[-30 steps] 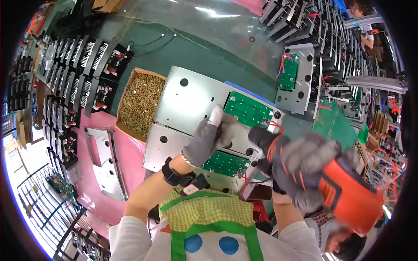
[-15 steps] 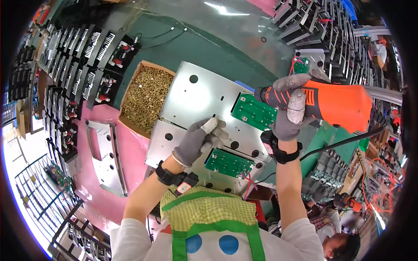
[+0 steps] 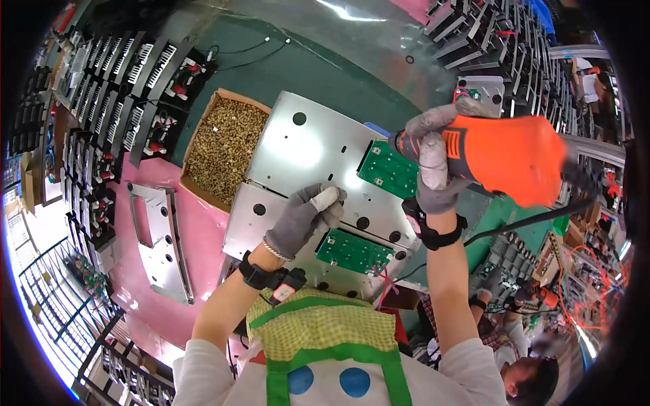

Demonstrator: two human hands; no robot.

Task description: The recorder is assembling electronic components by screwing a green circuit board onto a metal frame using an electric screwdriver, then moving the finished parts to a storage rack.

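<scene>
Power driver [image 3: 500, 154], mostly bright orange, darker toward the tip.

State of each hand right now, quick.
Left hand: curled over the metal plates; whether its grip is shut on something small cannot be told.
Right hand: closed, holding the orange drill.
</scene>
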